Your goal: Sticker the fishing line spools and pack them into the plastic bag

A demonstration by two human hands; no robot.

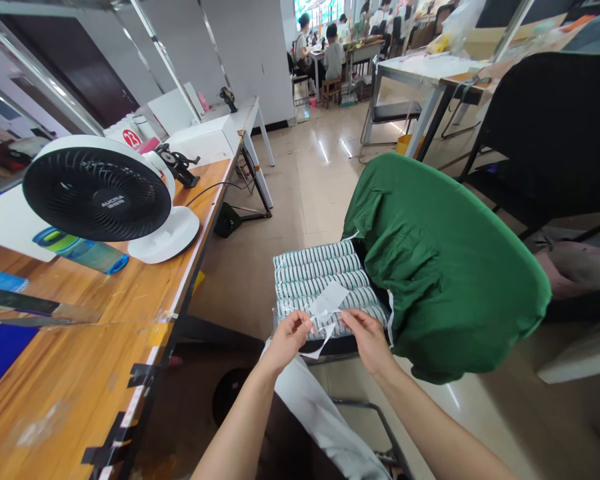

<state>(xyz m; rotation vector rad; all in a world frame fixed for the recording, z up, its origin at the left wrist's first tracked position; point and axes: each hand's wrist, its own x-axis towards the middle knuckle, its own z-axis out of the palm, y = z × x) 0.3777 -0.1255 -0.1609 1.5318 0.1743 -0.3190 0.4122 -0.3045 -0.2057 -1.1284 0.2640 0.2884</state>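
My left hand [294, 335] and my right hand [367, 332] are both closed in a pinch, a short way apart, on a thin white strip [327, 319]. A white paper slip [331, 298] lies just beyond the fingers, and a smaller white piece hangs below them. Under my hands sits a row of green-and-white striped rolls [320, 267], apparently in clear plastic, on the seat of a chair. A green cloth cover [450, 260] drapes the chair's backrest, to the right of the rolls.
Left of me stands a wooden table [70, 360] with a fan [105, 190], a blue bottle [83, 250] and a phone holder [177, 167]. Black chairs [555, 140] and a white table [420, 70] are on the right. Several people sit at far tables.
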